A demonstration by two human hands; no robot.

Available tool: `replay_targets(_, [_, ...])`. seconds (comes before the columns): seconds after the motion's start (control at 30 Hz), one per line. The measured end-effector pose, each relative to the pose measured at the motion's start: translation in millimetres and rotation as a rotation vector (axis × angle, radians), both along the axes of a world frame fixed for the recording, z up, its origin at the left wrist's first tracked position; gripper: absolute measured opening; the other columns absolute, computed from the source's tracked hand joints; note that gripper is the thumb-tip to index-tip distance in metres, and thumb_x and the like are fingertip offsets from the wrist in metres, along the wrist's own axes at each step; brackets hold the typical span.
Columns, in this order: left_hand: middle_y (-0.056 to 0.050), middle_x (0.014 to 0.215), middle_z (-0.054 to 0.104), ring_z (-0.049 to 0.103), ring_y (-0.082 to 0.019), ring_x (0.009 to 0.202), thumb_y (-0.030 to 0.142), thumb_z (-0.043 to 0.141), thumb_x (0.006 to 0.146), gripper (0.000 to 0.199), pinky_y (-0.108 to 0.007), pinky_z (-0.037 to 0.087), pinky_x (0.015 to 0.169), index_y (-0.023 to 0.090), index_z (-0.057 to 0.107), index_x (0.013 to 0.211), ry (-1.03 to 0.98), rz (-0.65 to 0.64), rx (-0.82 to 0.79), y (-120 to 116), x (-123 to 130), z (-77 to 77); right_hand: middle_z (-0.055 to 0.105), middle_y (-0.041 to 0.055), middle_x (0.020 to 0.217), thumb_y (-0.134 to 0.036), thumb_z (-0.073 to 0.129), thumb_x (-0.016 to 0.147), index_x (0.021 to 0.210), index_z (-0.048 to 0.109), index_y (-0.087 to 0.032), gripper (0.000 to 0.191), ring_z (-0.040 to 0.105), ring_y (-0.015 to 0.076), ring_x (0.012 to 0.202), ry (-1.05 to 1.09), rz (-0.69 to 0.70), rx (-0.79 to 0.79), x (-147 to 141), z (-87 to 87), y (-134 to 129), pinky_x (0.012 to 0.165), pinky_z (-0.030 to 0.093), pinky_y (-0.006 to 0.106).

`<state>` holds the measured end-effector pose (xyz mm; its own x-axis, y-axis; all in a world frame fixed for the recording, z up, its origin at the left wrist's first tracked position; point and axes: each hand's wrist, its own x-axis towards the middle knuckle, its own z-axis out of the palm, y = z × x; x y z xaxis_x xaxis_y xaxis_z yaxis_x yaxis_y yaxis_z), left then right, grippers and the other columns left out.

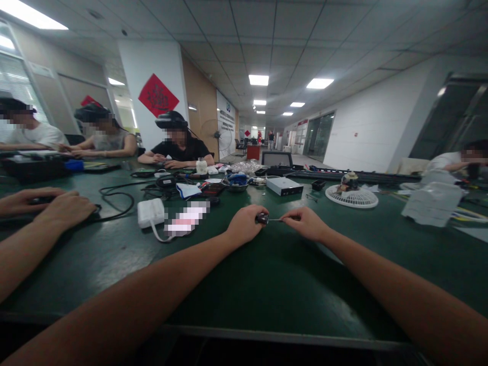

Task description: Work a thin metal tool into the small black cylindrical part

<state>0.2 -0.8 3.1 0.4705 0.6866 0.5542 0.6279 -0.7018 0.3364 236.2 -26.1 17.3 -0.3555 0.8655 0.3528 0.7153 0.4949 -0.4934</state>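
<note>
My left hand (247,223) is closed around the dark handle of a screwdriver (263,218), just above the green table (244,290). Its thin metal shaft points right, towards my right hand (305,222). The fingers of my right hand are pinched together at the far end of that shaft. Whether they also hold a small part there is too small to make out. Most of the handle is hidden inside my left hand.
A co-worker's hands (63,211) rest at the left, by a black cable (127,208). A white adapter (150,212) lies nearer me. Beyond my hands are a silver drive box (284,186), a metal bowl (235,186), a white fan grille (353,198) and a white plastic housing (432,203).
</note>
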Motion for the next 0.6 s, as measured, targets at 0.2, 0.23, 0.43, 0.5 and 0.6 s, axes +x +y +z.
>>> replay_targets(0.2, [-0.004,0.107,0.072,0.066,-0.023,0.1,0.015,0.071,0.077,0.031,-0.034,0.052,0.09,0.024,0.072,0.106,0.06,0.019,0.011,-2.3,0.7,1.5,0.073,0.0018,0.072,-0.03,0.055,0.086,0.099,0.081,-0.018,0.031,0.057,0.0152,0.06,-0.05,-0.014,-0.033,-2.2,-0.1,0.6,0.058,0.039,0.026])
replay_targets(0.23, [-0.004,0.107,0.072,0.066,-0.023,0.101,0.015,0.07,0.077,0.031,-0.034,0.052,0.091,0.024,0.072,0.107,0.069,0.016,0.014,-3.2,1.0,1.9,0.072,0.0017,0.071,-0.03,0.055,0.086,0.098,0.081,-0.018,0.031,0.057,0.0151,0.06,-0.052,-0.003,-0.045,-2.4,0.1,0.4,0.058,0.039,0.026])
replay_targets(0.43, [-0.003,0.108,0.072,0.066,-0.023,0.102,0.014,0.068,0.079,0.03,-0.035,0.051,0.092,0.025,0.071,0.107,0.09,0.016,0.038,-6.1,2.4,2.6,0.071,0.0041,0.073,-0.032,0.056,0.086,0.083,0.078,-0.017,0.027,0.061,0.0173,0.066,-0.123,-0.098,0.051,-0.2,3.3,1.1,0.062,0.039,0.027])
replay_targets(0.5, [-0.004,0.109,0.072,0.066,-0.023,0.102,0.015,0.068,0.079,0.029,-0.034,0.051,0.091,0.024,0.07,0.107,0.068,0.052,0.029,-4.5,1.9,1.1,0.069,0.005,0.07,-0.036,0.057,0.087,0.075,0.073,-0.017,0.028,0.059,0.0174,0.063,-0.209,-0.164,0.078,0.6,3.3,1.9,0.058,0.035,0.028])
replay_targets(0.6, [-0.005,0.109,0.073,0.067,-0.024,0.1,0.017,0.069,0.079,0.028,-0.035,0.052,0.089,0.024,0.07,0.106,0.036,0.13,-0.013,0.0,0.0,-1.7,0.065,0.0046,0.065,-0.046,0.06,0.087,0.07,0.065,-0.018,0.034,0.055,0.0171,0.059,-0.25,-0.218,0.081,0.6,0.8,2.8,0.054,0.031,0.029])
